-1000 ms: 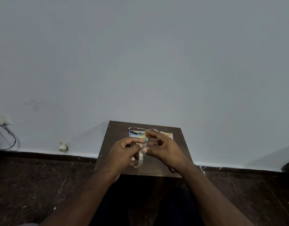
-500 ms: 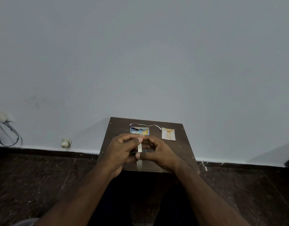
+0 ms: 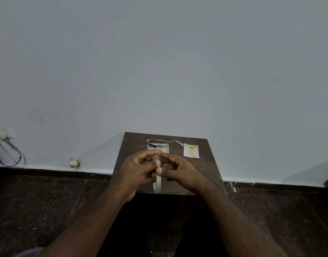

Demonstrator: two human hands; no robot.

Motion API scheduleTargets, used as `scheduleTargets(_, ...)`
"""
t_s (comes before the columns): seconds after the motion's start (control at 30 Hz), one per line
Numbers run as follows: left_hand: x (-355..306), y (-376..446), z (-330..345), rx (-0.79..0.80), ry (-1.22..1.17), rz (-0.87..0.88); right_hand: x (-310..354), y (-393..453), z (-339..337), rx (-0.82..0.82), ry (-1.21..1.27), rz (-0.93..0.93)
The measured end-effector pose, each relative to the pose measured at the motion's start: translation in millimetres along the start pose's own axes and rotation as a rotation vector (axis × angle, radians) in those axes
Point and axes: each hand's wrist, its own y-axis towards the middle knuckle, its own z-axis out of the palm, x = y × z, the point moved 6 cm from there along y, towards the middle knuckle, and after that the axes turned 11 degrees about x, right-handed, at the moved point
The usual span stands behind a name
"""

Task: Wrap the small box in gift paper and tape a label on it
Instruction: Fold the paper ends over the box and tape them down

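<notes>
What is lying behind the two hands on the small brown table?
Behind the left hand and right hand lies the wrapped box, its near part covered by fingers. A thin white strip and the label lie there too.

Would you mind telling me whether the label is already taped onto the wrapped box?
No, the label lies flat on the small table, apart from and to the right of the wrapped box.

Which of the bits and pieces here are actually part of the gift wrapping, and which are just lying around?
Part of the job:
- wrapped small box on the wooden board
- label right of it
- tape strip, pinched between left hand and right hand

Lying about:
- thin white paper strip behind the box
- cables by the wall
- small white object on the floor
</notes>
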Motion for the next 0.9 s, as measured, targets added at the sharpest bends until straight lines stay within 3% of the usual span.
scheduleTargets(0.13, 5, 4, -2, -0.028, -0.017, 0.014, -10, -17, -43, -0.321, -0.087, 0.049)
scheduleTargets(0.23, 7, 6, -4, -0.04, -0.019, 0.023, -36, -33, -80, -0.495, -0.491, 0.291)
scheduleTargets(0.33, 8, 7, -5, -0.053, 0.002, 0.037, -71, -39, -93, -0.433, -0.753, 0.51)
scheduleTargets(0.5, 11, 8, -8, -0.072, -0.033, 0.026, -91, -38, -92, -0.325, -0.972, 0.601)
scheduleTargets(0.9, 16, 9, -11, -0.097, -0.062, -0.011, -103, -31, -103, -0.369, -0.971, 0.685)
